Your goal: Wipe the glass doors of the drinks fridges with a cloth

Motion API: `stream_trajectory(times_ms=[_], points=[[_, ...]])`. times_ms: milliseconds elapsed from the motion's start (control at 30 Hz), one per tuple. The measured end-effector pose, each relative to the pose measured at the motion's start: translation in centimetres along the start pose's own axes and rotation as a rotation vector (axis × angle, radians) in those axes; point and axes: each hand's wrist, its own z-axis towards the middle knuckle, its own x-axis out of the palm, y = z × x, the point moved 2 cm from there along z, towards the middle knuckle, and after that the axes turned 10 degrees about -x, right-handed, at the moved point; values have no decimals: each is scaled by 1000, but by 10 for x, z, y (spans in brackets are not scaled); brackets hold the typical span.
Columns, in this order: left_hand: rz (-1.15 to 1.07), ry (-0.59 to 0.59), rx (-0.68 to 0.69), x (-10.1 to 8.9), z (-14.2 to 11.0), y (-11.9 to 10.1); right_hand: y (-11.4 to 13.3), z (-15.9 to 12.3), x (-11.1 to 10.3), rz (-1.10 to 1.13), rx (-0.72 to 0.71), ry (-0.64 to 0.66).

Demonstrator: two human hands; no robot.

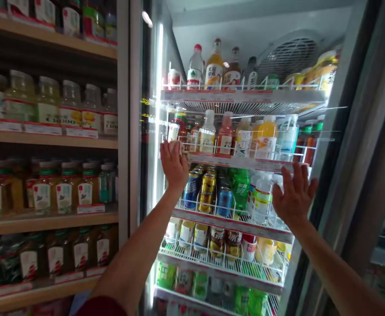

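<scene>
My left hand (175,166) is raised with its fingers stretched up, before the left end of the second wire shelf (232,160). My right hand (294,193) is up too, palm forward and fingers spread, in front of the right end of that shelf and a clear bottle (263,197). Neither hand holds anything. Faint reflections show glass in front of the drinks; whether my palms touch it I cannot tell. Beyond my left fingertips stand a white-capped bottle (207,131) and a red bottle (225,134). Lower down are a gold can (207,193) and a blue can (224,202).
Wooden shelves (48,136) with rows of jars and bottles stand at the left, past a grey upright (126,114). Several bottles, among them an orange drink (214,66), fill the top cooler shelf. A round fan grille (289,52) is behind them. Lower racks hold more cans.
</scene>
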Motion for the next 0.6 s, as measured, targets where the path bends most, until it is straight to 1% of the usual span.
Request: stream_trajectory(times_ms=[33,67,100,133,167,200,233,267,300,367,400,433,467,533,567,600], points=[[-9,4,8,4,1,-8,-7,3,-1,-16,33,-8],[-28,43,77,10,-2,-21,-13,5,-2,-28,53,-13],[-61,130,214,15,-7,-37,-17,7,-2,-36,61,-14],[-97,228,383,20,-14,-54,-20,8,-2,-41,59,-10],[-115,301,507,24,-18,-68,-22,8,-2,-46,53,-7],[-128,353,594,26,-19,-77,-22,7,-2,-50,46,-5],[-131,362,615,28,-16,-80,-22,6,-2,-51,39,0],[-122,330,559,29,-9,-78,-22,5,-2,-49,36,11],[-111,268,457,30,1,-72,-21,3,-1,-45,37,19],[-71,98,154,31,19,-60,-19,3,-2,-42,48,19],[-63,57,83,32,23,-58,-18,6,-2,-41,49,16],[-69,62,92,34,24,-62,-16,10,-2,-38,42,17],[-88,115,192,35,21,-69,-14,17,-2,-32,28,20],[-137,277,491,38,14,-84,-9,35,-1,-15,-8,28],[-149,339,600,38,13,-86,-8,45,-1,-10,-19,26],[-143,372,645,38,15,-83,-7,54,0,-10,-22,22]])
